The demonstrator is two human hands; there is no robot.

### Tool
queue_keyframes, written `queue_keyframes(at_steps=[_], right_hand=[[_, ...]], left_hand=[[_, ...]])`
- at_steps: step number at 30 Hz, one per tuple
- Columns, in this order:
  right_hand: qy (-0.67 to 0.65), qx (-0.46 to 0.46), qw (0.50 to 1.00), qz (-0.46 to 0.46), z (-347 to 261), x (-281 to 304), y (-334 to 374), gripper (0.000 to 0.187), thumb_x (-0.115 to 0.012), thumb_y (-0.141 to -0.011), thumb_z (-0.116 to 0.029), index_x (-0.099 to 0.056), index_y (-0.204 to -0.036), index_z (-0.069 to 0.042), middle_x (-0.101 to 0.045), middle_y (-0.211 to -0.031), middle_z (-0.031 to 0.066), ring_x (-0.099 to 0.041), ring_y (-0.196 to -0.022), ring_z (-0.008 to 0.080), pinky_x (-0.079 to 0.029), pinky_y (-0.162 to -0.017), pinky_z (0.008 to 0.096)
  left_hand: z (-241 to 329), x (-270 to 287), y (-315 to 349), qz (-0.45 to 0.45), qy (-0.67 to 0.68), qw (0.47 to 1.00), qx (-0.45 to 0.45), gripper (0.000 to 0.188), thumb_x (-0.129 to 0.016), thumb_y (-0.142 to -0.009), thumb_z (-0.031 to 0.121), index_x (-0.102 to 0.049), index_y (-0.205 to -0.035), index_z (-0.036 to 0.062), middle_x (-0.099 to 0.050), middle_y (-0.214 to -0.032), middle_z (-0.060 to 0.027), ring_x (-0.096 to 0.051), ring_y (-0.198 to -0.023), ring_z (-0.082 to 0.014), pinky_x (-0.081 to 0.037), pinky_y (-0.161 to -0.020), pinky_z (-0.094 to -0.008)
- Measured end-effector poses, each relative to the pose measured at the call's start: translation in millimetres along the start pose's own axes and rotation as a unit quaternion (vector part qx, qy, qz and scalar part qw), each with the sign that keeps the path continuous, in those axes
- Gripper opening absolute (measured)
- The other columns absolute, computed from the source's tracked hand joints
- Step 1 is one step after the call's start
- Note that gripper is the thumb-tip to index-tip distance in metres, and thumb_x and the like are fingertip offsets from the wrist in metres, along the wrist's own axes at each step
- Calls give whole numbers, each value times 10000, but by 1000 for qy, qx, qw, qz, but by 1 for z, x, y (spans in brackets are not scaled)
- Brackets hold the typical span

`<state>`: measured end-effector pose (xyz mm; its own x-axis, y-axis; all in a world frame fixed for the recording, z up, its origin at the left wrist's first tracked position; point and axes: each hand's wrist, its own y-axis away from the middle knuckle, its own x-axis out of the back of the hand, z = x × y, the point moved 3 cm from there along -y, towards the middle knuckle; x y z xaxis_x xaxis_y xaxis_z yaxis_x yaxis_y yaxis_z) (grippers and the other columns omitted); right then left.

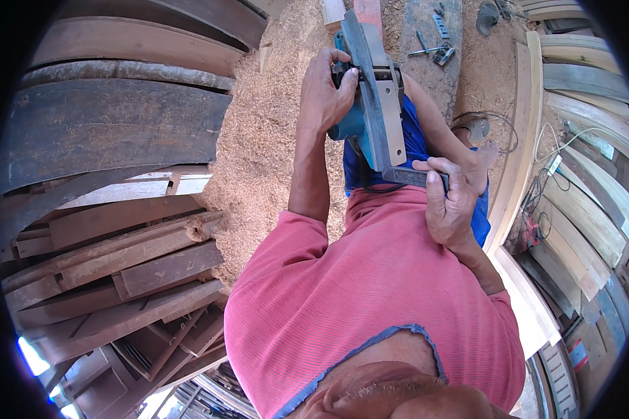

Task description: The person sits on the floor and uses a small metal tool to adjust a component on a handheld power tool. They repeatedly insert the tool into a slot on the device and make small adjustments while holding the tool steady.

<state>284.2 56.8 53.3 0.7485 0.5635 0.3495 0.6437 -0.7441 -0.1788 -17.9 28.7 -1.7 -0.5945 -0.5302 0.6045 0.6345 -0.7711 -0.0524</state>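
Note:
My left hand (326, 94) is wrapped round a teal electric hand planer (374, 112), near its dark knob. The planer is tipped on its side over my lap, so its long metal sole faces right. My right hand (449, 202) pinches a short, flat grey metal bar (416, 177) between thumb and fingers. The bar's left end meets the planer's near end, and the two form an angle there. Whether they touch firmly, I cannot tell.
Wood shavings (265, 140) cover the ground. Ahead, a plank (426, 91) bears small tools (440, 52) and a pen-like rod. Boards (105, 126) are stacked at left, and more boards (587, 209) lean at right. A thin cable (514, 133) loops on the ground.

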Motion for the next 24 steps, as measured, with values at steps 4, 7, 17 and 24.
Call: queue_keyframes(at_steps=[4, 7, 17, 24], right_hand=[[-15, -11, 1000, -2, 1, -1, 2, 190, -603, -1114, -49, -631, -1270, 56, -831, -1098, 203, -823, -930, 264, -633, -834, 352], [-14, -8, 1000, -5, 2, -1, 2, 188, -603, -1114, -49, -632, -1268, 54, -830, -1099, 203, -825, -937, 270, -635, -839, 356], [-9, -8, 1000, -6, 1, -2, 2, 183, -604, -1113, -49, -634, -1265, 48, -829, -1094, 204, -828, -935, 282, -636, -837, 361], [-13, -6, 1000, -5, 3, -3, 0, 191, -607, -1110, -51, -635, -1269, 51, -830, -1085, 200, -823, -910, 272, -632, -820, 353]], left_hand=[[3, 3, 3, 61, -13, 992, -107, 263, -622, -987, 37, -736, -1221, 81, -661, -1416, -217, -679, -1232, -286, -547, -1049, -424], [5, 4, 9, 71, -10, 989, -132, 363, -543, -899, -41, -801, -1128, 69, -621, -1499, -245, -611, -1393, -371, -495, -1164, -460], [6, 6, 6, 36, -3, 991, -128, 417, -515, -833, -92, -844, -1025, 79, -627, -1517, -218, -586, -1429, -386, -493, -1189, -473], [5, 6, 6, 43, -24, 986, -160, 387, -542, -825, -96, -856, -939, 99, -632, -1518, -221, -560, -1435, -392, -479, -1191, -479]])
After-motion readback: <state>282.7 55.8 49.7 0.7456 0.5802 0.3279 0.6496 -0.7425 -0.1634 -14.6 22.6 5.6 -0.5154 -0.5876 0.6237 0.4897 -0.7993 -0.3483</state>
